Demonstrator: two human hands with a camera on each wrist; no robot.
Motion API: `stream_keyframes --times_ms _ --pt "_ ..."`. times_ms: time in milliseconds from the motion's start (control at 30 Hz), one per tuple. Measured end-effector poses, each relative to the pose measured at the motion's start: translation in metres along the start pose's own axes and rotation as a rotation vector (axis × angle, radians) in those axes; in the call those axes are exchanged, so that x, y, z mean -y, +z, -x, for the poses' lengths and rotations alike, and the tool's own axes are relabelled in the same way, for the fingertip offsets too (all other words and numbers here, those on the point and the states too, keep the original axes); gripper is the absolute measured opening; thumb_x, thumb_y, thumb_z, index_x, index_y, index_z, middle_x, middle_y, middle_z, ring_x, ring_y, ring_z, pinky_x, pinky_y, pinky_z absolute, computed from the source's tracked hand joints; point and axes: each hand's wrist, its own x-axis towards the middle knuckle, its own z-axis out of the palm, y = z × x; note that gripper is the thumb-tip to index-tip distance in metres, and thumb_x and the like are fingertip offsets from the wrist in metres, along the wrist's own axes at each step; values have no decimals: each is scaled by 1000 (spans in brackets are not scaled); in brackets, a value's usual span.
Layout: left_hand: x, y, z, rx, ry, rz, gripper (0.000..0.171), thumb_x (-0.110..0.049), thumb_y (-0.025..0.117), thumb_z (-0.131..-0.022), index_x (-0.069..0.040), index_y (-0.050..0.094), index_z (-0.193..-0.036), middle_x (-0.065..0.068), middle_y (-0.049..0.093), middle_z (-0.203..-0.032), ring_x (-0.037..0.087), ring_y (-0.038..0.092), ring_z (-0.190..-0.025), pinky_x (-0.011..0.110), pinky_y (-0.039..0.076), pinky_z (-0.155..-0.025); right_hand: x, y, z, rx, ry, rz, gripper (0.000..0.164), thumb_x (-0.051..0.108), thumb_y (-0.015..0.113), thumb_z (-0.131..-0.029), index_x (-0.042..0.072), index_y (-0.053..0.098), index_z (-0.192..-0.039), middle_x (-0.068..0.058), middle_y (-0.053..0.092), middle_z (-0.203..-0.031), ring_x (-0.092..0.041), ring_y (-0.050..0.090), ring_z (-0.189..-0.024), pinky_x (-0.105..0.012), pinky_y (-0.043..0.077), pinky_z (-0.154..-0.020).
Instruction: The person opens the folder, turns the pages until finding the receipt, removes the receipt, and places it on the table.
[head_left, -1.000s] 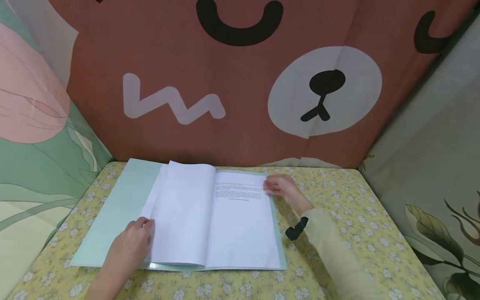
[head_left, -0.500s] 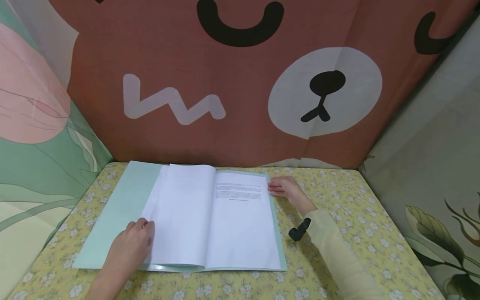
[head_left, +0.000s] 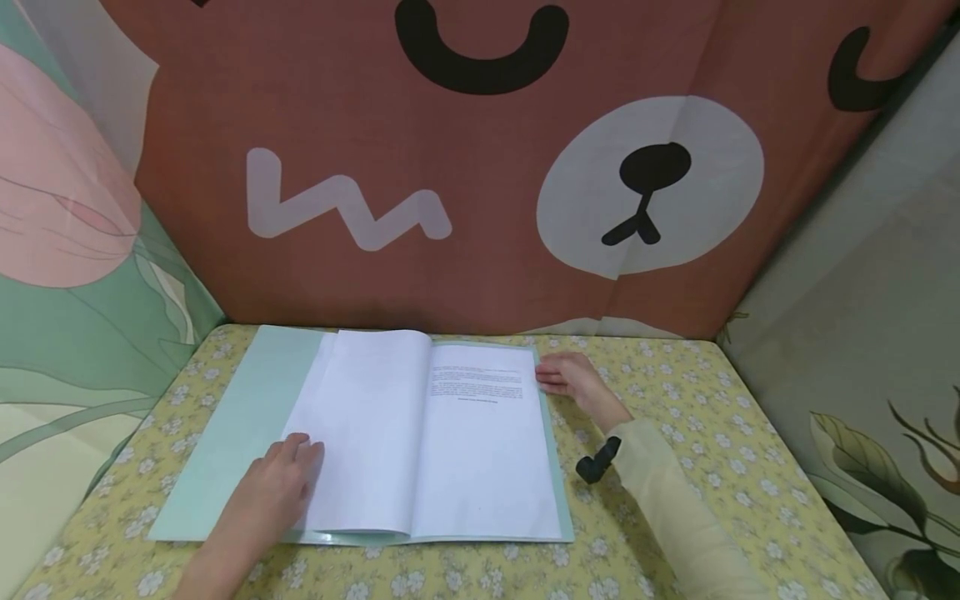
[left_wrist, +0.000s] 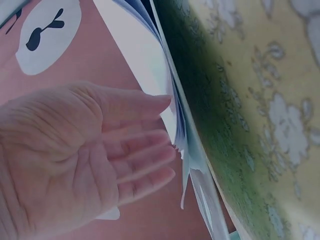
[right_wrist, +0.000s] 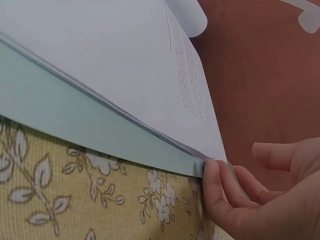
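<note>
A light green folder (head_left: 232,417) lies spread open on the table, filled with white sheets. On its left side the turned pages (head_left: 367,417) bulge upward near the fold. The right-hand page (head_left: 487,467) lies flat and bears a short block of print near its top. My left hand (head_left: 273,483) rests with extended fingers at the outer edge of the turned pages; the left wrist view shows its palm (left_wrist: 65,155) and the sheets' edges by the fingertips. Fingertips of my right hand (head_left: 573,379) touch the folder's right edge near the top corner, the thumb (right_wrist: 275,156) held apart.
A yellow floral cloth (head_left: 660,400) covers the table around the folder. Behind it stands a reddish-brown backdrop (head_left: 480,283) with a cartoon bear print. Patterned fabric walls (head_left: 885,333) border both sides. A black strap (head_left: 597,461) sits at my right wrist.
My left hand has shifted slightly right, and its fingers have straightened onto the turned pages. My right hand has drawn back a little from the page to the folder's edge.
</note>
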Motion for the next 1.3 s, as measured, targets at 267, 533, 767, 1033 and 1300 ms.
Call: stream_keyframes --times_ms 267,533,767,1033,1300 --pt "-3 1 -4 135 52 150 39 5 75 -87 7 68 -126 29 63 -132 45 61 -123 55 54 -99 -2 3 -1 -42 -11 70 44 10 63 -103 -9 53 -141 -15 68 -109 -14 66 -83 -26 59 -72" --pt "-6 -1 -8 320 -27 197 45 -14 72 -97 7 62 -136 31 55 -142 47 54 -132 59 48 -104 -2 7 2 -34 -37 210 27 22 76 -97 -3 72 -108 -4 65 -79 -15 59 -68 -28 54 -65" --pt "-7 0 -10 371 -46 192 48 -18 71 -98 7 60 -138 30 54 -145 47 52 -135 60 47 -105 -3 9 1 -31 -40 228 21 21 75 -97 0 72 -98 -5 66 -79 -17 60 -68 -29 55 -65" --pt "-8 0 -10 356 -33 174 49 -20 72 -98 8 61 -137 31 54 -144 47 53 -133 59 48 -105 -2 7 2 2 -53 230 19 18 70 -100 0 71 -99 -6 68 -82 -17 62 -69 -29 55 -64" --pt "-8 1 -10 369 -40 172 50 -21 72 -98 8 60 -137 31 53 -145 47 52 -135 60 47 -106 0 7 3 19 -44 207 29 15 64 -103 -9 67 -119 -7 68 -82 -14 63 -67 -26 56 -60"
